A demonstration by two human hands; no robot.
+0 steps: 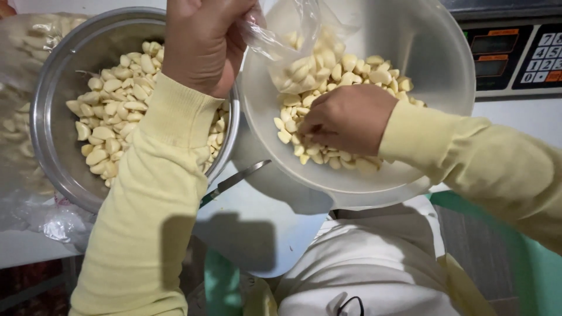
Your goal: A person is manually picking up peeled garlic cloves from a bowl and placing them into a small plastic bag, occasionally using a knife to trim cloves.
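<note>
My left hand [205, 41] is raised over the table and grips the mouth of a clear plastic bag [295, 47] partly filled with peeled garlic cloves. The bag hangs into a white plastic bowl [433, 64] that holds a heap of peeled garlic cloves [357, 67]. My right hand [348, 120] is down in that bowl, fingers closed on cloves at the near side of the heap. Both arms wear pale yellow sleeves.
A steel bowl [50, 117] full of peeled garlic stands at the left. Filled clear bags [17, 88] lie beyond its left rim. A weighing scale with a keypad [515, 55] sits at the top right. A knife blade [237, 178] pokes out between the bowls.
</note>
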